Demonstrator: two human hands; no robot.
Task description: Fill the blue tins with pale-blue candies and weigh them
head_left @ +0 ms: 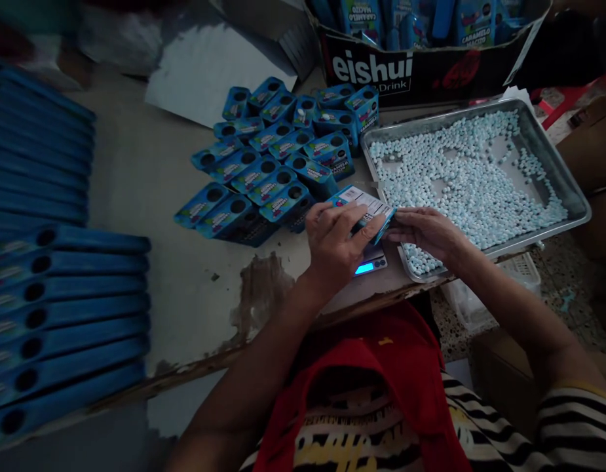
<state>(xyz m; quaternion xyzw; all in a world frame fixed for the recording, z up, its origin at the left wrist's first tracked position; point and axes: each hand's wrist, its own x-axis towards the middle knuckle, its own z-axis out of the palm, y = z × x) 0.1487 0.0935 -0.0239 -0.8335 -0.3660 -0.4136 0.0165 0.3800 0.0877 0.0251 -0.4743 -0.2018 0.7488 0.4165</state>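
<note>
A blue printed box (364, 202) lies tilted in my left hand (336, 239), whose fingers wrap over its near side. The fingertips of my right hand (425, 229) press together at the right end of the same box. Just below the box, a small scale (376, 264) shows a lit blue display, partly covered by my left hand. To the right, a metal tray (572, 190) holds many small pale blue and white candies. Beyond my left hand stand several blue boxes (268, 178) with round holes in their tops.
Rows of blue boxes (81, 298) are stacked along the left. A black carton (376, 78) full of blue packages stands at the back, beside a white sheet (204, 72). The table's worn front edge (234, 357) runs below my hands. A plastic basket (479, 298) sits lower right.
</note>
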